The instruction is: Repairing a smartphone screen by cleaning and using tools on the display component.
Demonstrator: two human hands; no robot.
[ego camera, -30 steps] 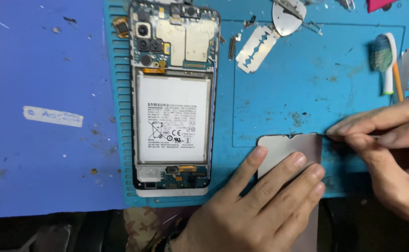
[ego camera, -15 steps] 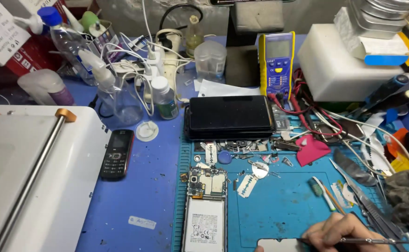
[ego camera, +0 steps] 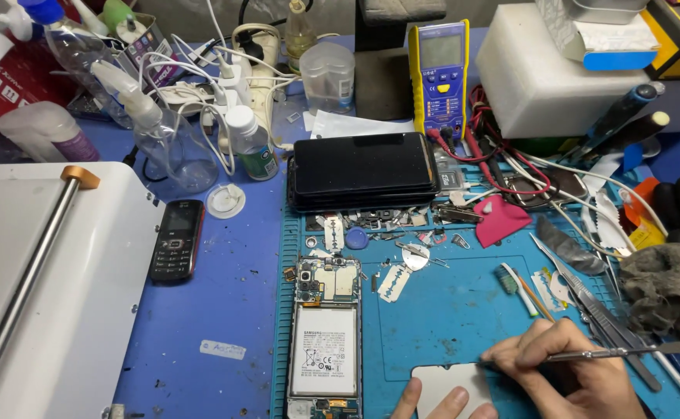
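At the mat's front edge, your left hand (ego camera: 441, 403) pins the grey panel (ego camera: 452, 384) flat, fingers spread on it. Your right hand (ego camera: 565, 365) pinches a thin metal tool (ego camera: 627, 353), its tip at the panel's top right corner. The opened phone (ego camera: 324, 341) lies just left, back already off, battery exposed. The panel looks barely started; the rest of its edge seems untouched.
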